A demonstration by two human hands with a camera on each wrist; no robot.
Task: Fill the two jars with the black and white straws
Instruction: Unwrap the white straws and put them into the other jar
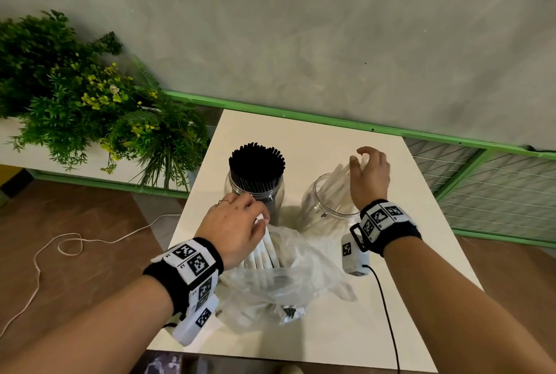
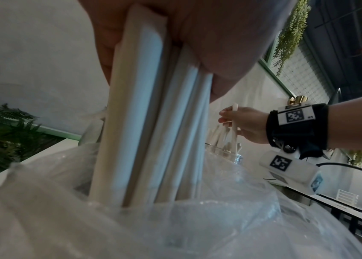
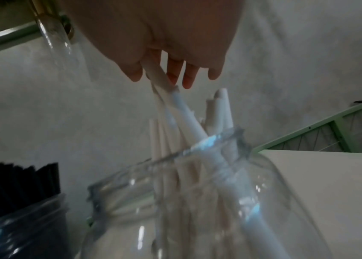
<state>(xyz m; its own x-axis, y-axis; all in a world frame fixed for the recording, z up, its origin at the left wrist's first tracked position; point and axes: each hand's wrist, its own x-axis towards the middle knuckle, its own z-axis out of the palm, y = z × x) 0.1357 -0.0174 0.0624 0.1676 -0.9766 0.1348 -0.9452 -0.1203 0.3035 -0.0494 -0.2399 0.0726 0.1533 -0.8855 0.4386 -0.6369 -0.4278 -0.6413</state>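
Two clear jars stand side by side on the white table (image 1: 421, 253). The left jar (image 1: 272, 193) is packed with black straws (image 1: 257, 167). The right jar (image 1: 326, 208) holds several white straws (image 3: 197, 133) leaning against its rim. My right hand (image 1: 370, 175) is above that jar and pinches a white straw (image 2: 234, 122) whose lower end is inside the mouth. My left hand (image 1: 237, 229) grips a bundle of white straws (image 2: 153, 122) that stick up out of a clear plastic bag (image 1: 288, 268) at the table's front.
A green planter with leafy plants (image 1: 75, 96) fills the left. A green metal frame with wire mesh (image 1: 496, 181) runs behind and right of the table. A white cord (image 1: 72, 244) lies on the brown floor. The right wrist's black cable (image 1: 388, 313) hangs over the table.
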